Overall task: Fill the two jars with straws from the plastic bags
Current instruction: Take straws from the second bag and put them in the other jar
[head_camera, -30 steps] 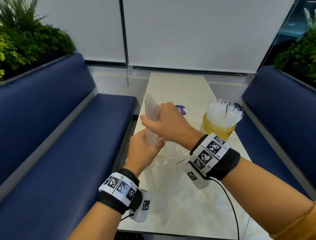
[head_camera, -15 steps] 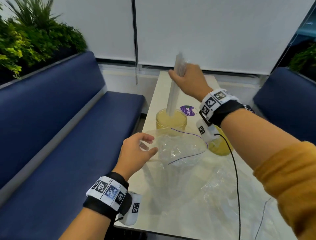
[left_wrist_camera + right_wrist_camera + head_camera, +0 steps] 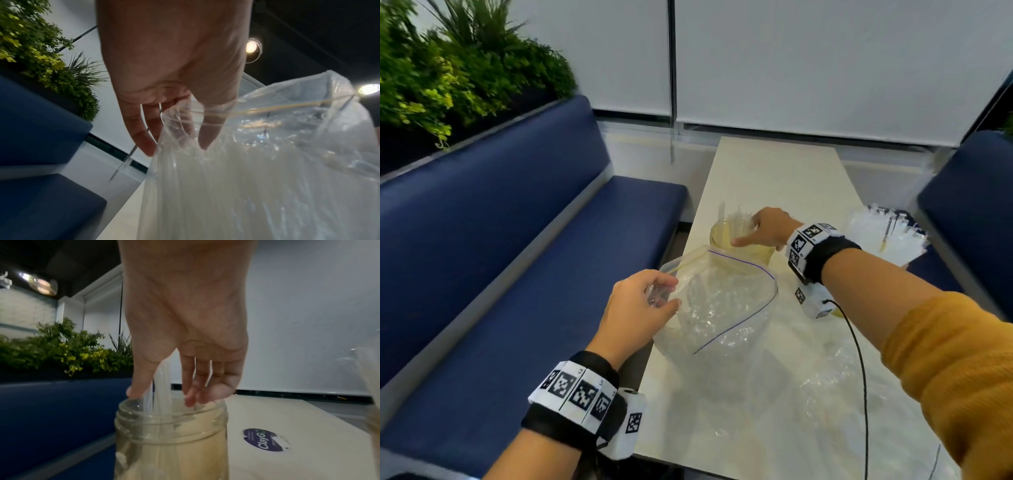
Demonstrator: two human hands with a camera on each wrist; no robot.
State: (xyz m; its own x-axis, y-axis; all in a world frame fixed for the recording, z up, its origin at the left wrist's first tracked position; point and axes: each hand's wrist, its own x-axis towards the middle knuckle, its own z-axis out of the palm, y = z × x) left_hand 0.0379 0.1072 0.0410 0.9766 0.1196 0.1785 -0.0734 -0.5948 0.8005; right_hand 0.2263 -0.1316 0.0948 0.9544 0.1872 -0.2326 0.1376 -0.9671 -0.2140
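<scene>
A clear yellowish jar (image 3: pixel 722 236) (image 3: pixel 170 434) stands on the table's left side with clear straws (image 3: pixel 738 219) (image 3: pixel 162 381) upright in it. My right hand (image 3: pixel 753 233) (image 3: pixel 164 395) hangs over its mouth, thumb and fingers pointing down loosely around the straws. My left hand (image 3: pixel 654 298) (image 3: pixel 176 146) pinches the rim of an open zip plastic bag (image 3: pixel 722 308) (image 3: pixel 257 170) just in front of the jar. A second jar, its body hidden behind my right wrist, shows a packed bunch of straws (image 3: pixel 887 236) at the right.
A crumpled clear bag (image 3: pixel 832 383) lies on the pale table (image 3: pixel 774 178) near me, under my right forearm. Blue benches (image 3: pixel 517 274) flank the table, plants behind them. A purple sticker (image 3: pixel 265 442) sits beyond the jar. A black cable (image 3: pixel 859 359) trails from my right wrist.
My right hand lifted a bundle of straws out of the bag, carried it over the left jar and lowered it in. My left hand let go of the bundle and took the bag's rim.
</scene>
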